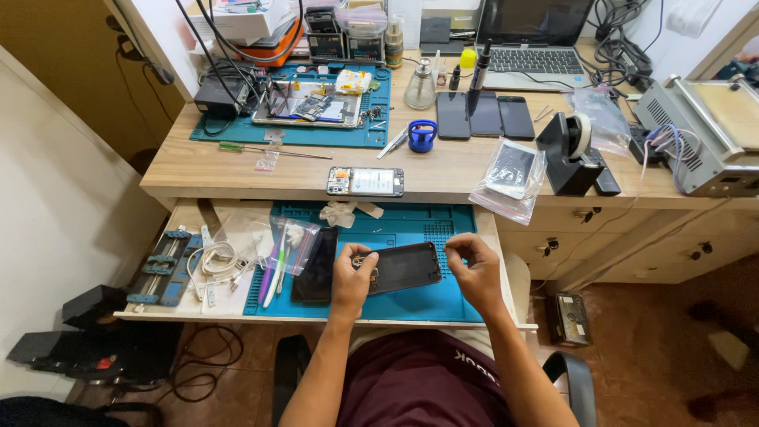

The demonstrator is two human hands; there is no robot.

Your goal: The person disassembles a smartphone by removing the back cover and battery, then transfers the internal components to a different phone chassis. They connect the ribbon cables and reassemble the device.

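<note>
Nearest the camera, the left hand (350, 278) clamps the left end of a dark phone back cover (403, 267), thumb pressed near the camera cutout at its 9 o'clock edge. The right hand (474, 273) hovers just off the cover's 3 o'clock end, fingertips pinched together — whether they hold a small part I cannot tell. The cover lies flat on a blue work mat (455, 237) in a pulled-out drawer.

As a judgement, the phone looks already taken apart: at the cover's 9 o'clock a black screen panel (315, 265) lies just beside it, and at 12 o'clock, up on the desktop, an opened phone body (365, 181) shows its insides. Nothing looks rejoined, so reassembly appears to remain.

At 9 o'clock in the drawer sit plastic pry tools in a clear bag (278, 257), white cables (215, 261) and a metal clamp jig (162, 266). Farther off, the wooden desk (205, 162) carries a second blue mat (316, 134) with a tablet under repair, three dark phones (484, 115) side by side, a tape dispenser (571, 150) at 2 o'clock, a laptop (534, 39) at the back — and a grey heating machine (704, 134) at 3 o'clock. The floor is brown tile.
</note>
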